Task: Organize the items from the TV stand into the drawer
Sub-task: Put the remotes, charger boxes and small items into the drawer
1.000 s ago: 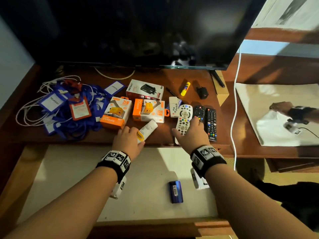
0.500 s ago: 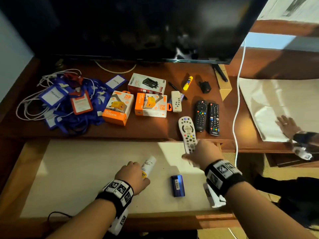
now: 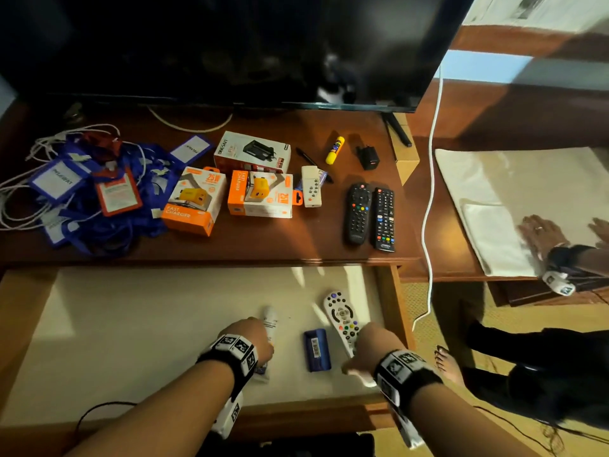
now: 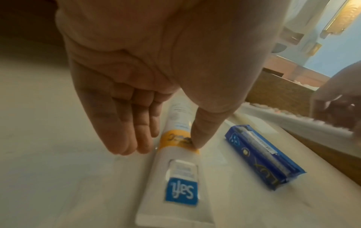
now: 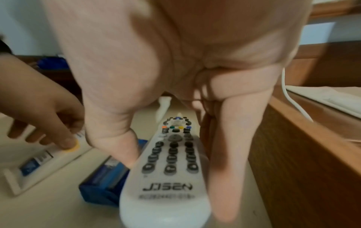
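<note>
The open drawer [image 3: 131, 328] has a pale liner. My left hand [image 3: 263, 329] is low in it and pinches a white tube with an orange band [image 4: 179, 169] between thumb and fingers. The tube lies flat on the liner. My right hand [image 3: 361, 341] grips the near end of a white remote [image 3: 341, 313], thumb on its left edge and fingers along its right [image 5: 226, 154]. The remote [image 5: 171, 169] rests by the drawer's right wall. A blue packet [image 3: 317, 349] lies between the tube and the remote.
On the TV stand [image 3: 296, 245] sit two black remotes [image 3: 370, 214], a small white remote [image 3: 311, 186], three charger boxes [image 3: 260, 192], a glue stick [image 3: 334, 150], a black plug [image 3: 367, 158] and blue lanyards [image 3: 85, 192]. A white cable [image 3: 428, 199] hangs at right. Another person's hand [image 3: 540, 232] rests on a cloth.
Both hands came down from the stand's front edge into the drawer. The tube and the white remote went with them and now lie on the liner.
</note>
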The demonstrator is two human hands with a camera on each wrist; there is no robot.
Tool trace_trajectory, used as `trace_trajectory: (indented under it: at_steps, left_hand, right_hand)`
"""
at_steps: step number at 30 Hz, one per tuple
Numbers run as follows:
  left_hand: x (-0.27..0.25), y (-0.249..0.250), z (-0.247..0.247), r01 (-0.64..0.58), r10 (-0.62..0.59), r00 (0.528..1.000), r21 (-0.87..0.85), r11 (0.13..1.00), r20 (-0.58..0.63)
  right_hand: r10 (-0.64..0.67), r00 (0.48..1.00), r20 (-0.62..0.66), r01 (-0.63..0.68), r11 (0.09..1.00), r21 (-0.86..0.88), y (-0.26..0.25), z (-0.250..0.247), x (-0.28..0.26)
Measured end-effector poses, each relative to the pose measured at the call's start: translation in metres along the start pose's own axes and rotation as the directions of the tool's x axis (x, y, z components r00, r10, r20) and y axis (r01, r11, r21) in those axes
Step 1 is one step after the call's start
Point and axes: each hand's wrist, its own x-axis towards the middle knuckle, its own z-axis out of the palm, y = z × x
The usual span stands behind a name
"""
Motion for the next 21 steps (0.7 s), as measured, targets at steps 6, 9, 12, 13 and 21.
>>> trace_trajectory:
  at_steps: [6,9,12,13,21]
  left_hand:
    - [-0.016,0.028,-0.048,-0.043,0.059,0.984,0.094,0.995,-0.170]
    - [-0.038,0.066,-0.100,-0.152,0.147,0.915,0.016,0.988,-0.376]
    - [-0.046,0.111,-0.144,-0.262,0.203,0.831,-0.042,0.964,-0.518]
    - [-0.044,0.125,-0.155,-0.295,0.219,0.803,-0.050,0.954,-0.555]
    - [0.007,0.198,-0.179,-0.229,0.175,0.844,-0.045,0.972,-0.506]
  right_hand:
    - [0.015,0.999,0.052,-0.014,1.000,-0.027,-0.012,0.007,0.023]
    - [0.028,0.996,0.085,-0.027,1.000,-0.003,-0.010,0.017,0.028]
    - [0.032,0.992,0.125,-0.036,0.999,0.034,-0.005,0.026,0.030]
    - [0.023,0.991,0.132,-0.028,0.999,0.032,-0.005,0.028,0.030]
    - [-0.162,0.964,0.211,0.181,0.981,-0.074,-0.005,0.022,0.033]
